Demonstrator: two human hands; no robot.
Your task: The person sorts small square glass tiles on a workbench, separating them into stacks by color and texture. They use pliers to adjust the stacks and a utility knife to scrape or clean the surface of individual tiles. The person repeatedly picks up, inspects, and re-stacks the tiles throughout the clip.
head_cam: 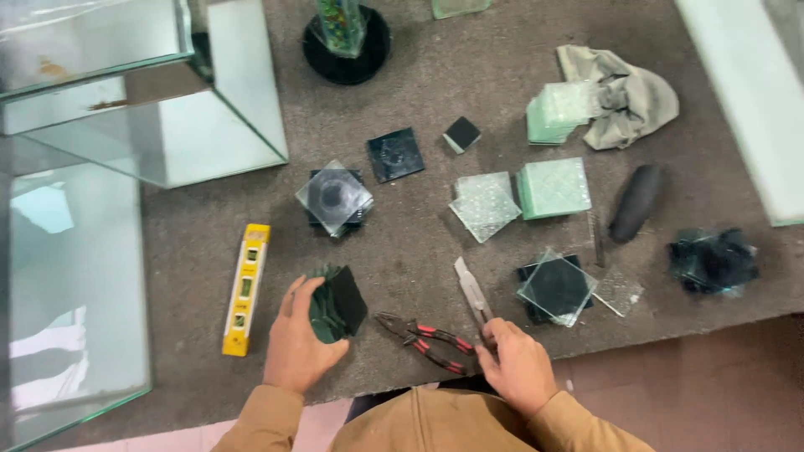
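Curling around a stack of dark glass squares (pixel 337 301) on the counter (pixel 469 84), the left hand (pixel 297 343) grips it; the right hand (pixel 517 362) pinches a utility knife (pixel 473 291). Red-handled pliers (pixel 425 339) lie between them, a yellow level (pixel 244 289) just left. Clear tiles (pixel 553 187) sit beyond. A glass tank (pixel 142 92) is cut off top left.

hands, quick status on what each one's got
Left hand closed on stack of dark glass squares. Right hand gripping utility knife. Red-handled pliers on table between them.
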